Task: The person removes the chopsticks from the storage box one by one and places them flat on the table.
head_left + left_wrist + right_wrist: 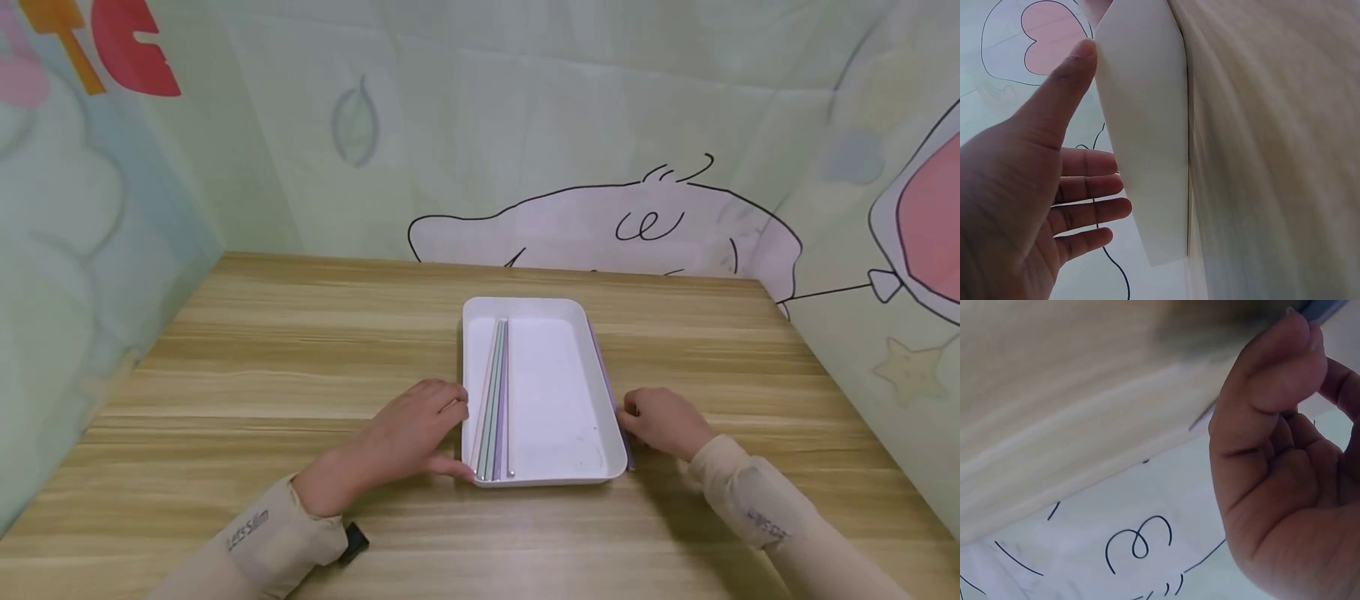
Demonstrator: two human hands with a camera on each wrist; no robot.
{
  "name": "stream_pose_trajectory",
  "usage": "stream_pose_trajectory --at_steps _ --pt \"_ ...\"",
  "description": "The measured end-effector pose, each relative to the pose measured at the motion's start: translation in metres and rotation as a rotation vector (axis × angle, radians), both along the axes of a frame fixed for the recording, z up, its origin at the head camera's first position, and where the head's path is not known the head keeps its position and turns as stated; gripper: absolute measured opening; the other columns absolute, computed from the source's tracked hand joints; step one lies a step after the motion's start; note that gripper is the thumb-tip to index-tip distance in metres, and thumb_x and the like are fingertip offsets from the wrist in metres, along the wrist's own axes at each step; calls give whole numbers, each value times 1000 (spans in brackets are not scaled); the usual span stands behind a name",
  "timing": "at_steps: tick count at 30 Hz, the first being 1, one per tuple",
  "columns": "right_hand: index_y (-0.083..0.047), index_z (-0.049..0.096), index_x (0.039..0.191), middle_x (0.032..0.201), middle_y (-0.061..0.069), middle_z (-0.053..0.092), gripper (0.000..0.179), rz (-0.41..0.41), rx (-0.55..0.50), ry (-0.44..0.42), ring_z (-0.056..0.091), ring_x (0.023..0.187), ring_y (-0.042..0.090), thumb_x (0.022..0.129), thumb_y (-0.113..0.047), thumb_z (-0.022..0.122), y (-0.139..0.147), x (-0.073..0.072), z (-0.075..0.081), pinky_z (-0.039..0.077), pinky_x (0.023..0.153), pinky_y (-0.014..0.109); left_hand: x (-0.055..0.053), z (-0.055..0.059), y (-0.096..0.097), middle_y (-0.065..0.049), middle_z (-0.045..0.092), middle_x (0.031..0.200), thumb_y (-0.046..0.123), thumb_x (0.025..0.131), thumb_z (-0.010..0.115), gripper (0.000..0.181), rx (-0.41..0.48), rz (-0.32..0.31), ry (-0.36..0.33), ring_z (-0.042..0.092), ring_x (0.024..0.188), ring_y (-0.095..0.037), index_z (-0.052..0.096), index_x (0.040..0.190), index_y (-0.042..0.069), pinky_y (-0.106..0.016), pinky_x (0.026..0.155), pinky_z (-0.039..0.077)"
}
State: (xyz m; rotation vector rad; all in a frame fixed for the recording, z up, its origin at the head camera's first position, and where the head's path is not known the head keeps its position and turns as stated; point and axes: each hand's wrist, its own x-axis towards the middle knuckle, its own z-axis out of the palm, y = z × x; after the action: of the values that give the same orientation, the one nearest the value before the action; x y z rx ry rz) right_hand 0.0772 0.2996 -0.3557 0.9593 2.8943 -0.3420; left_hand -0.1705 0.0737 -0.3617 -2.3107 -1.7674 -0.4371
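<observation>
A white rectangular tray (558,375) lies on the wooden table. Several thin chopsticks (499,408) in pink, green, purple and a metallic tone lie lengthwise along its left side, their far ends bunched together. My left hand (408,429) is at the tray's left wall, fingers straight and thumb by the near left corner; the left wrist view shows fingertips right at the tray's side (1147,137). Outside the right wall, a purple chopstick (597,354) runs along the tray. My right hand (667,421) pinches it with curled fingers, which partly hide it in the right wrist view.
The wooden table (300,333) reaches back to a printed cloth wall (300,192) with cartoon drawings. More of this cloth encloses the left and right sides. A dark band-like piece (354,543) sits at my left wrist.
</observation>
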Motion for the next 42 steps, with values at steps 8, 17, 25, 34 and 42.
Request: stream_pose_trajectory --at_steps 8,17,25,34,42 --pt "-13 55 64 55 -3 50 21 16 34 41 43 52 11 81 -25 53 1 -2 11 33 47 23 0 0 0 -3 55 104 63 64 63 63 7 -7 10 52 98 -19 56 95 9 -34 98 41" --pt "-13 59 72 58 -3 55 22 6 -14 15 46 52 10 87 -25 50 -7 -17 32 35 48 23 -1 -1 -1 -2 56 104 64 64 62 64 1 4 11 53 98 -18 57 96 9 -34 99 41" --pt "-15 55 68 57 -5 57 23 55 15 9 48 51 9 86 -26 48 -18 -39 41 34 45 22 -2 -2 -1 -2 55 104 63 64 63 63 -9 8 0 52 97 -18 57 97 10 -34 99 40" --pt "-14 55 67 56 -5 58 24 123 17 -5 48 50 9 86 -26 49 -30 -60 45 35 45 21 -1 -1 0 -1 55 103 63 64 63 61 5 -5 0 53 98 -18 56 94 10 -34 100 39" --pt "-15 56 67 55 -6 58 22 149 -9 -18 50 49 9 85 -26 49 -38 -80 45 37 44 23 0 -1 2 -1 55 103 64 64 62 61 12 -6 -3 53 98 -18 56 93 10 -33 99 40"
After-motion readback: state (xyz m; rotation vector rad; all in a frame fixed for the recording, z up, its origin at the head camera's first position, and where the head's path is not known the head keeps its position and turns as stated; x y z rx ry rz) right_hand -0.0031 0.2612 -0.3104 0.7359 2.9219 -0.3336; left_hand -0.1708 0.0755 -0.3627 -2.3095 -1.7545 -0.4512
